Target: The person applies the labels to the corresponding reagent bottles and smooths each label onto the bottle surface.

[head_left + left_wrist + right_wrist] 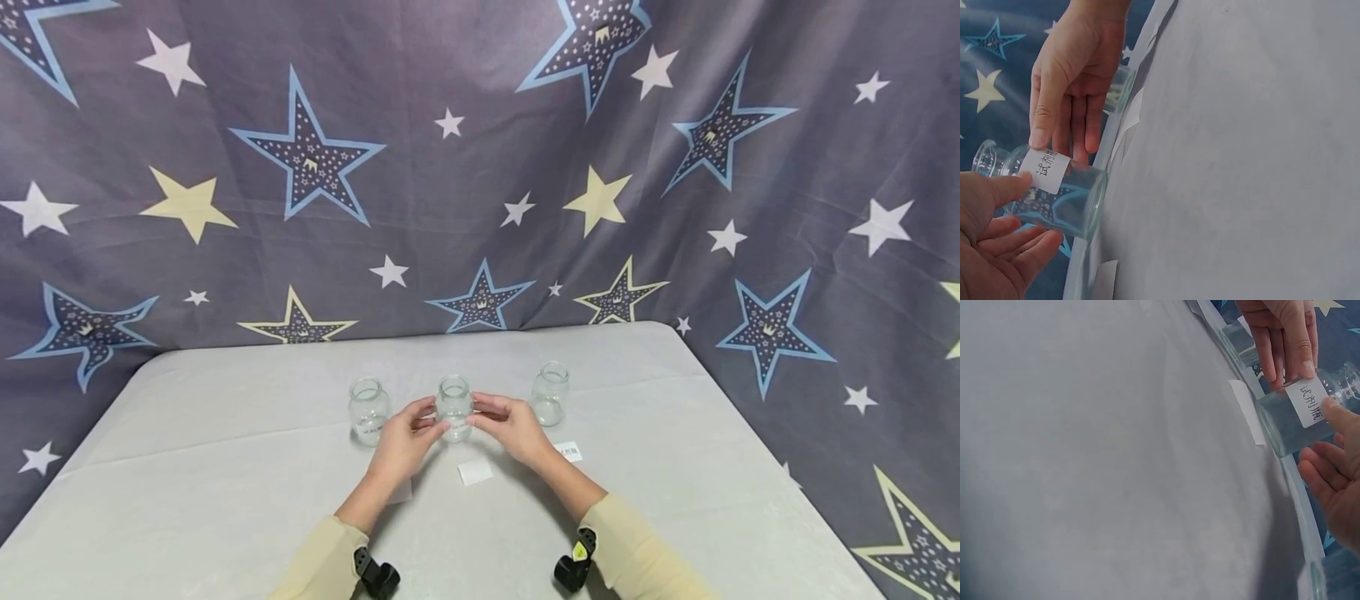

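Between the two hands a clear glass jar (453,402) stands upright in the head view. Its white label (1052,172) with dark characters faces the person. My left hand (400,446) grips the jar's left side, thumb on the label's edge and fingers around the side. From the right my right hand (519,431) holds it the same way, its thumb on the other edge of the label (1307,403). The left wrist view shows the left hand (994,231) with fingers behind the glass; the right hand's fingertips are partly hidden by the jar.
A second jar (368,406) with a label stands left of the hands, a third jar (551,392) to the right. White paper (476,472) lies in front of the held jar, a printed label (569,452) beside the right wrist. Another paper (401,493) lies by the left wrist.
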### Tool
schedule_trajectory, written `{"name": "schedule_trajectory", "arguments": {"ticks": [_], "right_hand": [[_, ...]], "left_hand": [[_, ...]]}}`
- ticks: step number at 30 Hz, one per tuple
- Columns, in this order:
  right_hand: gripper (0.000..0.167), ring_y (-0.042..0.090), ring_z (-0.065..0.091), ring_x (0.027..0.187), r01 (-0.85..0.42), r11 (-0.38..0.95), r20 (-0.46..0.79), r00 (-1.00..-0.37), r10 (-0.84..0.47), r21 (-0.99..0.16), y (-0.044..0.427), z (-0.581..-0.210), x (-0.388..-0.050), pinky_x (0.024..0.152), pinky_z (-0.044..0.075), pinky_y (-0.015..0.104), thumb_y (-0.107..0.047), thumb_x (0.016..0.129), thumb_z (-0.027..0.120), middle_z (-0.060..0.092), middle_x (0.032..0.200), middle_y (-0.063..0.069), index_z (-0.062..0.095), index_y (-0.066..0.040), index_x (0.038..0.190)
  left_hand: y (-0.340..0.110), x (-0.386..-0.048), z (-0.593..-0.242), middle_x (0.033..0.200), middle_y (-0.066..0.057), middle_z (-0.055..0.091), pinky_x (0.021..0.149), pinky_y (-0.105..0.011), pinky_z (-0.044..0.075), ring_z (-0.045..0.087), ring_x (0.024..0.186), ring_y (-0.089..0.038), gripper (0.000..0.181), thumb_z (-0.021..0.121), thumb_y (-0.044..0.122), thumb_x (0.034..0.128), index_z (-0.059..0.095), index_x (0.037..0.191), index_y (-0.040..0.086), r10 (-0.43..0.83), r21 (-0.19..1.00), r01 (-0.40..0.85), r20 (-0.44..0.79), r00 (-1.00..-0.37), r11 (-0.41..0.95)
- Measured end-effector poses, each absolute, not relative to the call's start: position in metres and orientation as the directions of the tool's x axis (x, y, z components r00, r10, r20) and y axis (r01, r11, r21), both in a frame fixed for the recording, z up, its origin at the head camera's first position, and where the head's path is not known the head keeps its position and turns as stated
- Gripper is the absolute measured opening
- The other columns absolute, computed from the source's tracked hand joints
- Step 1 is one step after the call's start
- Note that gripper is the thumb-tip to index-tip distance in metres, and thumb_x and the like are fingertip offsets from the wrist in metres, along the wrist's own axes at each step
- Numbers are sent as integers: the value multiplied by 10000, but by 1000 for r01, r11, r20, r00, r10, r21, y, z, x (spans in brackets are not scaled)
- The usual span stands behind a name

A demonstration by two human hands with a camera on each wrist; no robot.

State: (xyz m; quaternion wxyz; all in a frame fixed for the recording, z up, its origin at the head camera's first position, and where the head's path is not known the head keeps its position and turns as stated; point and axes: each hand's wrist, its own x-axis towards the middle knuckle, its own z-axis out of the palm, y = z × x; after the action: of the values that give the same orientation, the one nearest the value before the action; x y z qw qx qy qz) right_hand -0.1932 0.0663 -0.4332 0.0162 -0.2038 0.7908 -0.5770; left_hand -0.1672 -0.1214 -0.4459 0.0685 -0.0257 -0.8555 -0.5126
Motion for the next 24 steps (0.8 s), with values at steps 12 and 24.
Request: {"name": "schedule_trajectory", "arguments": {"ticks": [12,24], "right_hand": [[381,267,656,1023,-333,240,246,-912,-329,-912,71,-465,-210,811,531,229,-204,858,659,663,1132,152,621,-43,1201],[391,350,650,993,-307,163,241,-912,-331,-938,67,-467,-212,839,524,236,-15,800,693,655,1079,248,594,50,1172]], "left_hand": [[-122,-168,-445,1176,-218,627,835,-339,535,636,1038,-330,445,680,103,842,552,1253,-10,-29,888,113,141,-990,447],[-118,-169,-451,1184,-238,610,863,-345,526,633,1037,-335,470,680,66,830,524,1261,-40,-54,886,59,94,-994,460]]}}
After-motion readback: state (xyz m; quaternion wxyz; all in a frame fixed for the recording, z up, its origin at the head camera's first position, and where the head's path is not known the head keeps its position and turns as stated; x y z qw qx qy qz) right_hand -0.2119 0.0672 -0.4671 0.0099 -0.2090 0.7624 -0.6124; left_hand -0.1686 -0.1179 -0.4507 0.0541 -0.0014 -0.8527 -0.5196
